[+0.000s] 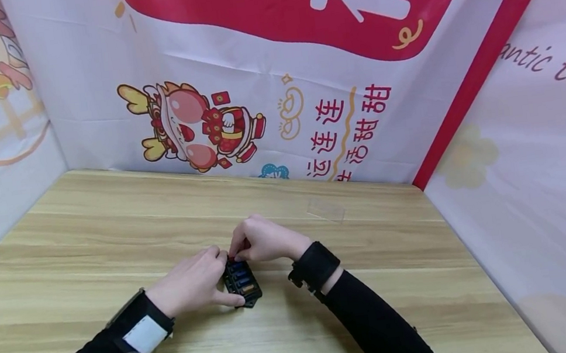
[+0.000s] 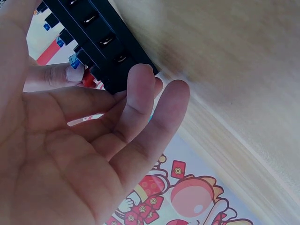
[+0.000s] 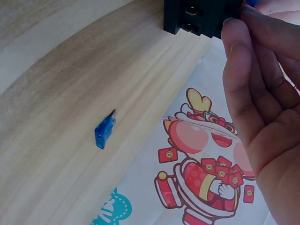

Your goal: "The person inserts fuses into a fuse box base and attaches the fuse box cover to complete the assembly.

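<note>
A small black fuse box (image 1: 243,284) with a row of blue blade fuses and one orange-brown fuse stands tilted on the table. My left hand (image 1: 192,282) grips it by its ends, thumb at the near end and fingers at the far end. Slots with metal contacts line its side in the left wrist view. At the far end, my right hand (image 1: 264,239) pinches a red blade fuse (image 2: 89,78) between thumb and fingertips, right at the box. A loose blue blade fuse (image 3: 104,132) lies on the wood in the right wrist view.
The wooden table (image 1: 110,233) runs back to a printed cloth wall (image 1: 96,123), with more printed cloth at both sides. A thin clear plastic piece (image 1: 326,209) lies toward the back right of the table.
</note>
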The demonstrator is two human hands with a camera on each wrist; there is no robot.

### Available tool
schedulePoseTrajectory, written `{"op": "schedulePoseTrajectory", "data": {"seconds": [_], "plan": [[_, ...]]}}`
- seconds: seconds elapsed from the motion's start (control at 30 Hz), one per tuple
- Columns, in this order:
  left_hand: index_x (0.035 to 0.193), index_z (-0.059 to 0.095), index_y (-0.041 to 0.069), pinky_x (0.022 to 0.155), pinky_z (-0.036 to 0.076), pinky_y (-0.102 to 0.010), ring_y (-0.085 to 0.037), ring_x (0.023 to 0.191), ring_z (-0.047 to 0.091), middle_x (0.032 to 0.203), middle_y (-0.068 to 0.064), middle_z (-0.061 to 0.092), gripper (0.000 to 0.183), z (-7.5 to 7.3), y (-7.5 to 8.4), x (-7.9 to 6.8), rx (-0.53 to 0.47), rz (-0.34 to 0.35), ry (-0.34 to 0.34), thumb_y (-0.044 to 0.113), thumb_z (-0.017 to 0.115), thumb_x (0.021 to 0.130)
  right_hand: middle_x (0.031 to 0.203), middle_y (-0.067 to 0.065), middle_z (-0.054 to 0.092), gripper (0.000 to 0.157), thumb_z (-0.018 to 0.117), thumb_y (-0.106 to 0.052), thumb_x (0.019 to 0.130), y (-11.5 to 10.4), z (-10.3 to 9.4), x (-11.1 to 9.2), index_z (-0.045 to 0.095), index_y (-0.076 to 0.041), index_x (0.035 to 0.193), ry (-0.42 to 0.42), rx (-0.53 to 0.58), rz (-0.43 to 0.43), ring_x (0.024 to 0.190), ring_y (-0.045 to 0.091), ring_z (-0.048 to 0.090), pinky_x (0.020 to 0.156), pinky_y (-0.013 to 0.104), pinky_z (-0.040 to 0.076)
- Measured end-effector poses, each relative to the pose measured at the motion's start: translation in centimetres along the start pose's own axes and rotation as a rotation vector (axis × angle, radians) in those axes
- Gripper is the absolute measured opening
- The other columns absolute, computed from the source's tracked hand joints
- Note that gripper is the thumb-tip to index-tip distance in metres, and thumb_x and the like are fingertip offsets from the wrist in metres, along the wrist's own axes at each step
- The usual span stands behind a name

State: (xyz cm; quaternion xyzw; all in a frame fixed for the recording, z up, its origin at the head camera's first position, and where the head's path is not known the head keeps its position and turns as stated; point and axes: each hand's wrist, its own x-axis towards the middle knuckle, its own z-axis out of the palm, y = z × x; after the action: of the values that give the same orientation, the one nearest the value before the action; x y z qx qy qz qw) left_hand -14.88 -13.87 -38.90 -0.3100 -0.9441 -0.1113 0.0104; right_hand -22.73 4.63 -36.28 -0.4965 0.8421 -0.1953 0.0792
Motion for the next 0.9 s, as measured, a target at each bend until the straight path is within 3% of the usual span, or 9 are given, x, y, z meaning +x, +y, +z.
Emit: {"op": "schedulePoseTrajectory", "data": {"seconds": [0.4,0.63,0.9], "plan": [[0.111,0.060,0.000,0.061,0.043,-0.027,-0.011,0.076,0.048,0.092,-0.002,0.051,0.081,-0.1,0.2,-0.2,-0.004,0.003,0.002,0.070,0.066,0.071,0.081,-0.008,0.064,0.012,0.070,-0.002,0.082,-0.4,-0.2,-0.1,0.074,-0.012,0.088,-0.013,-0.013,0.005,0.071,-0.001,0.057,0.065,0.012,0.043],[0.110,0.060,0.000,0.061,0.043,-0.027,-0.010,0.076,0.048,0.090,-0.001,0.051,0.080,0.0,0.1,-0.2,-0.002,0.009,0.010,0.069,0.066,0.071,0.078,-0.009,0.065,0.008,0.074,-0.005,0.080,-0.6,-0.8,0.6,0.075,-0.012,0.085,-0.111,0.058,0.091,0.071,0.002,0.060,0.066,0.014,0.045],[0.112,0.060,0.001,0.060,0.042,-0.026,-0.010,0.075,0.048,0.090,-0.001,0.050,0.080,-0.1,0.1,-0.2,-0.003,0.006,0.011,0.069,0.066,0.071,0.069,-0.013,0.063,0.010,0.077,-0.008,0.077,-0.8,-1.2,1.8,0.074,-0.017,0.073,-0.165,-0.006,0.133,0.065,0.002,0.058,0.063,0.015,0.044]]}}
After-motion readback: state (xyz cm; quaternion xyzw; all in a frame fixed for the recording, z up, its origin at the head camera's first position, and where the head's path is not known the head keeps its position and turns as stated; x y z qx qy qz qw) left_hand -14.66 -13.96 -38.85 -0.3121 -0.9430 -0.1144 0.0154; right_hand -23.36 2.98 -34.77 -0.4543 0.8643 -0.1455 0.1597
